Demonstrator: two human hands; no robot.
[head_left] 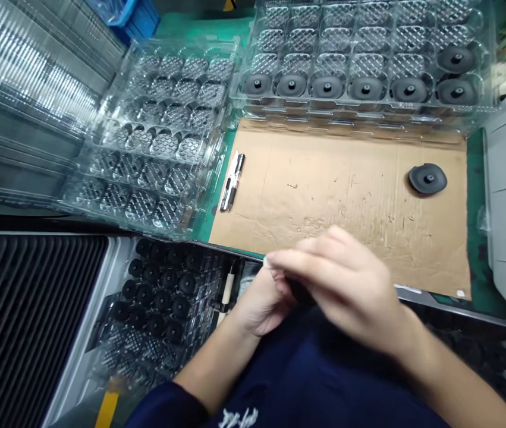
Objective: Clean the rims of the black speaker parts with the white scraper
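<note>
Head view: our right hand (346, 285) and left hand (264, 303) pinch a dark part (299, 291) together over our lap; blurred, it could slip and drop off the cardboard (324, 196).

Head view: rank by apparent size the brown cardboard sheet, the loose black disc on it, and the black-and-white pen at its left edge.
1. Brown cardboard sheet, largest by far.
2. and 3. Black-and-white pen and loose black round disc: not ranked, since the pen looks longer and the disc wider, and both lie about equally far from the camera.
</note>
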